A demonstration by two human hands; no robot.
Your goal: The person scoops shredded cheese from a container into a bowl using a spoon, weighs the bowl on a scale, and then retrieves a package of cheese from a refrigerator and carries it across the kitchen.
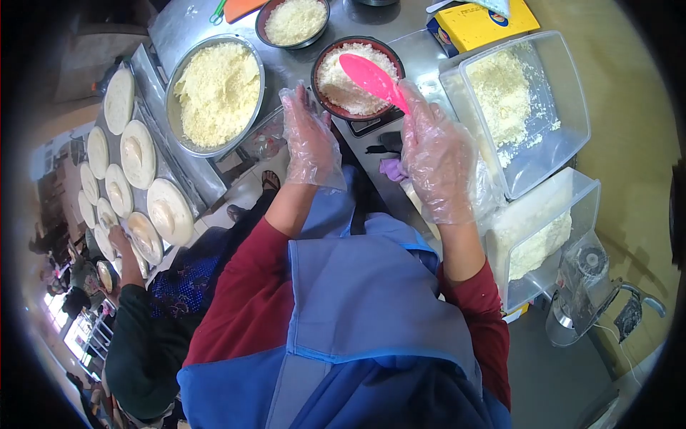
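Right hand (437, 154), gloved in clear plastic, grips a pink scoop (371, 80), its blade over the dark bowl of white grated food (357, 77) just ahead and to its left. Left hand (312, 139), likewise gloved, holds nothing visible, fingers extended near that bowl's lower left side; a large metal bowl of yellowish shreds (218, 96) lies to its left on the table (286, 66).

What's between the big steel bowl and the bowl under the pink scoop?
The gloved left hand, its fingers raised into the gap; just past the fingertips, bare steel counter. Head view.
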